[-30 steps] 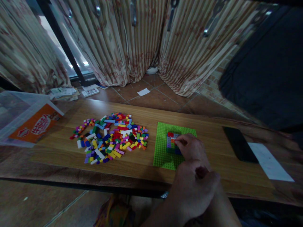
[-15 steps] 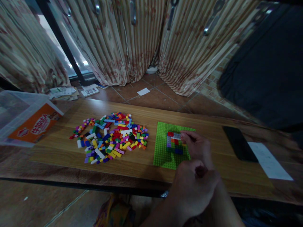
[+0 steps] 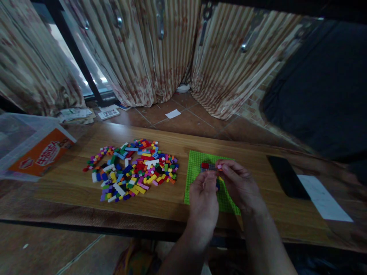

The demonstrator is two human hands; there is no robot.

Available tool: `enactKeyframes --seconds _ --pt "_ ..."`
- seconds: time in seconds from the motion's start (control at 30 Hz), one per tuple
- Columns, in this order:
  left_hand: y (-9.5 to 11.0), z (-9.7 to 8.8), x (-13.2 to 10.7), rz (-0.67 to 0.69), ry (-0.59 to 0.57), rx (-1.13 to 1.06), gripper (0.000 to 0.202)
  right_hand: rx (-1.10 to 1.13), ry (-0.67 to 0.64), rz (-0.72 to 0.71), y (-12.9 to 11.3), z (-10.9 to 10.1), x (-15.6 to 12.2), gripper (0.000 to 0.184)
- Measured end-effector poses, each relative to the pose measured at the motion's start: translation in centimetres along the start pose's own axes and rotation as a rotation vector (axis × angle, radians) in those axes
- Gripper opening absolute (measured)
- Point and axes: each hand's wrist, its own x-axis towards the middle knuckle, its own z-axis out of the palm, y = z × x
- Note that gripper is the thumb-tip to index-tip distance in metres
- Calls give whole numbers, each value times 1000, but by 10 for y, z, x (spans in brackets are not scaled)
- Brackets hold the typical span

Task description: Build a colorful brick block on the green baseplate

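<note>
A green baseplate (image 3: 196,164) lies on the wooden table (image 3: 258,160), with a small multicoloured brick build (image 3: 207,166) on it. Both my hands hover over the build and hide most of it. My right hand (image 3: 239,185) pinches a small pink brick (image 3: 219,167) between its fingertips at the build's far edge. My left hand (image 3: 204,196) is closed, its fingertips close to the right hand's; what it holds, if anything, is hidden. A heap of loose coloured bricks (image 3: 133,170) lies to the left of the baseplate.
A clear plastic box (image 3: 17,141) with an orange label stands at the table's left end. A black phone (image 3: 285,175) and a white sheet of paper (image 3: 323,198) lie to the right. Curtains and tiled floor are behind the table.
My left hand has risen from the near table edge to the baseplate, meeting the right hand. My right hand has lifted off the build and now pinches a pink brick.
</note>
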Motion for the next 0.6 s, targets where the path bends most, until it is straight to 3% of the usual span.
enactKeyframes --seconds 0.3,0.6 --pt "3 -6 6 -53 25 -205 31 -106 -183 -73 -6 10 -7 8" --pt "0 -10 11 -100 19 -210 31 -262 -140 -171 -9 9 -9 7"
